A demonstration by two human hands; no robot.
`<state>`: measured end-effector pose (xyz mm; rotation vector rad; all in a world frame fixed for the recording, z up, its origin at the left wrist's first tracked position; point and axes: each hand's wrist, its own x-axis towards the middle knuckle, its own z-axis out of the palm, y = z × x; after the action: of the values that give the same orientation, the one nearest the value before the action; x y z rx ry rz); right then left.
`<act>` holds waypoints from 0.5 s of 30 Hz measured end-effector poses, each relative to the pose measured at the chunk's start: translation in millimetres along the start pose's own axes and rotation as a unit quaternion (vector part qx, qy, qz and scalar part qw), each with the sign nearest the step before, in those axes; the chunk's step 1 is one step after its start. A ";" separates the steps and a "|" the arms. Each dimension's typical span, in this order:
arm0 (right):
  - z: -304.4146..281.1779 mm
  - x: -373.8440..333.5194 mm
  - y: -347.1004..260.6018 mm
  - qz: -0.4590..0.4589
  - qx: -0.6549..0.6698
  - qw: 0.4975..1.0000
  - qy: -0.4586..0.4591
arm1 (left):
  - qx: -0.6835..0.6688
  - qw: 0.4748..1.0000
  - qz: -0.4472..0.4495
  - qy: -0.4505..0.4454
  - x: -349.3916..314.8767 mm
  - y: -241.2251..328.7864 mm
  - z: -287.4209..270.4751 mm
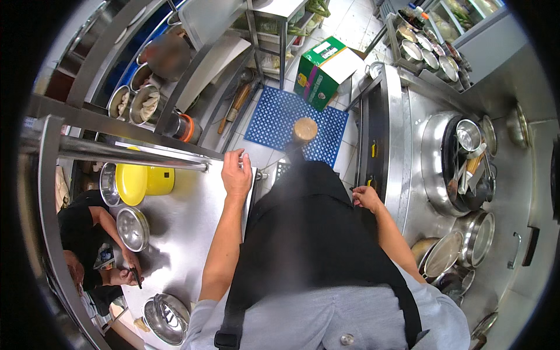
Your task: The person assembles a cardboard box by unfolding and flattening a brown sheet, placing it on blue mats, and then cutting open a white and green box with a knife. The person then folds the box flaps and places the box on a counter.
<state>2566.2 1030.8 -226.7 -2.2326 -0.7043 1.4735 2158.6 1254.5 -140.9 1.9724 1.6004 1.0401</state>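
My left hand (235,174) is raised over the corner of the steel table (195,224), its fingers loosely bent and apart, with nothing in them. Beside the dark front of the steel stove counter (371,116), my right hand (367,198) has its fingers pinched together. A small dark bit shows at those fingertips, too small to name. Yellow knobs (373,149) sit on the counter front just ahead of this hand. The black apron (309,233) I wear hides the floor directly below me.
A green and white carton (324,76) stands beyond a blue perforated mat (268,125). Steel bowls (133,228) and a yellow container (159,181) are on the left table, where another person's hands (129,274) hold a dark object. A large wok pot (434,169) with ladles stands right.
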 end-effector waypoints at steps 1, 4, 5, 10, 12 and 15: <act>2.9 2.4 9.3 0.008 -0.002 1.000 -0.002 | 0.002 1.000 0.012 0.003 0.3 -3.6 -0.8; 4.5 2.8 39.0 -0.003 0.025 0.995 -0.100 | -0.011 1.000 -0.014 0.007 -0.7 -6.2 0.1; 3.9 5.1 47.8 -0.015 0.039 0.988 -0.146 | -0.019 1.000 -0.016 0.009 0.7 -6.3 0.9; 18.8 18.2 43.0 0.141 0.029 0.987 -0.074 | -0.013 1.000 -0.013 0.003 2.4 -6.4 -2.0; 21.8 27.1 34.5 0.120 0.034 0.991 -0.058 | -0.019 1.000 -0.014 -0.001 2.3 -5.9 -2.7; 26.7 44.8 29.4 0.078 0.050 0.995 -0.032 | -0.018 1.000 -0.009 -0.004 3.7 -5.6 -2.3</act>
<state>2562.1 1034.6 -286.2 -2.2160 -0.4738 1.6223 2153.4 1259.1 -142.2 1.9317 1.5815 1.0449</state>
